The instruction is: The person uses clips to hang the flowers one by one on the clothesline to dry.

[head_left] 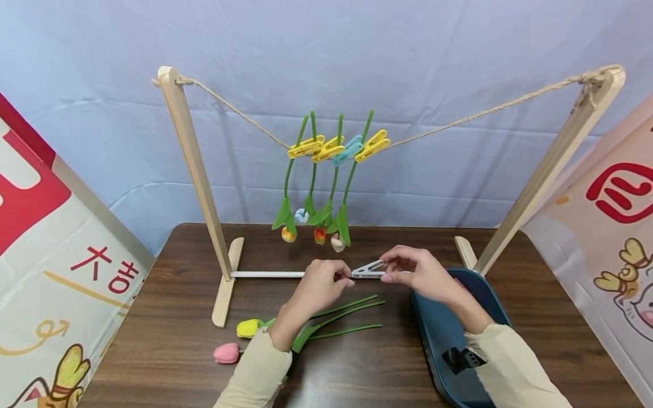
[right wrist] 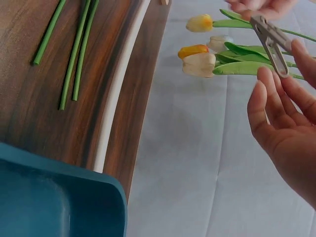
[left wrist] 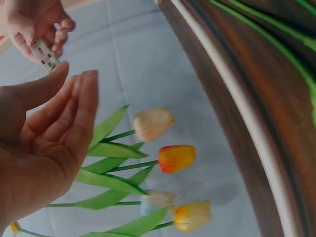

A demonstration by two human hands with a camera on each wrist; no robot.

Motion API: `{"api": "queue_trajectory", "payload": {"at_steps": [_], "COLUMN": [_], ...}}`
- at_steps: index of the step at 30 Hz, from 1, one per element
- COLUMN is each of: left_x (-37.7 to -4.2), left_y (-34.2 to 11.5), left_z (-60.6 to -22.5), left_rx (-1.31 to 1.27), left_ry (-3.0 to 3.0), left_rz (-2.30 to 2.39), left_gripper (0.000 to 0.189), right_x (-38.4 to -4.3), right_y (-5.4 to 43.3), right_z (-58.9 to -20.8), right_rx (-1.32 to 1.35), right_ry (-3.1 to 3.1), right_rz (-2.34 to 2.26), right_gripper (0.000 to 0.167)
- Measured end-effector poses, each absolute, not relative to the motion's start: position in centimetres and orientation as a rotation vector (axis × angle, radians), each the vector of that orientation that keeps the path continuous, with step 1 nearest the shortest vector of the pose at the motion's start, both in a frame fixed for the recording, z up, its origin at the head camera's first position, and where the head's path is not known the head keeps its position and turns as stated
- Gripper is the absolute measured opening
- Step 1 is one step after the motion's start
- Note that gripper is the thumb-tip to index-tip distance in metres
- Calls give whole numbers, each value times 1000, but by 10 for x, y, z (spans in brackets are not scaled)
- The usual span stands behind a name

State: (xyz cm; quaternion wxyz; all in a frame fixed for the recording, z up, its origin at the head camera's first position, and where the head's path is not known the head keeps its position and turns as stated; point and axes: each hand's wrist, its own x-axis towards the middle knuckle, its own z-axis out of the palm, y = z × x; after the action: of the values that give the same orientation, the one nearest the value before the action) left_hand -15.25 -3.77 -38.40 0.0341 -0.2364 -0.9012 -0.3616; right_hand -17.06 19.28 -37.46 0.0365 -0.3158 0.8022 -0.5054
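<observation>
My right hand (head_left: pixel 418 272) pinches a grey-white clothespin (head_left: pixel 368 270) by its handle ends, its jaws pointing left. My left hand (head_left: pixel 321 283) is at the clothespin's jaw end; in the left wrist view its thumb and fingers stand apart, with nothing seen between them. Behind the hands, several artificial tulips (head_left: pixel 319 235) hang heads down from a rope (head_left: pixel 484 116), held by yellow clothespins (head_left: pixel 372 146) and a blue clothespin (head_left: pixel 348 151). Under my left forearm lie a yellow tulip (head_left: pixel 247 328), a pink tulip (head_left: pixel 227 353) and a third green stem, its head hidden.
Wooden posts (head_left: pixel 196 170) hold the rope at both sides, with a white rod (head_left: pixel 267 274) low between them. A dark blue bin (head_left: pixel 433 345) stands on the brown table (head_left: pixel 168 317) under my right forearm. A pale cloth (head_left: pixel 326 51) hangs behind.
</observation>
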Motion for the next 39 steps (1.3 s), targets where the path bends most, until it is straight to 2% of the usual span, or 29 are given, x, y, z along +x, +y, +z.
{"api": "queue_trajectory", "payload": {"at_steps": [6,14,22,28,39], "left_x": [-155,-151,-147,-144,-143], "left_y": [-41,-42,-39,-39,-42], "left_z": [-409,-449,-470,-472,-473], "left_rx": [-594,-433,-228,-219,-257], "left_ry": [-3064,-3159,-3178,-3170,-3207], "left_rz": [-975,-761,-628,-566,-534], "left_gripper": [11,36,18,14,12], "right_x": [-171,-167,-165,-165,-167], "right_y": [202,214,221,225,236], "right_z": [-376,-380,-380,-378,-380], "right_rx": [-874,-805,-828,-720,-708], "right_ry": [2578,2642,2671,2700,2812], "right_rz": [-1561,-1508,-1527,-1543,-1494], "right_gripper": [20,13,10,9,8]}}
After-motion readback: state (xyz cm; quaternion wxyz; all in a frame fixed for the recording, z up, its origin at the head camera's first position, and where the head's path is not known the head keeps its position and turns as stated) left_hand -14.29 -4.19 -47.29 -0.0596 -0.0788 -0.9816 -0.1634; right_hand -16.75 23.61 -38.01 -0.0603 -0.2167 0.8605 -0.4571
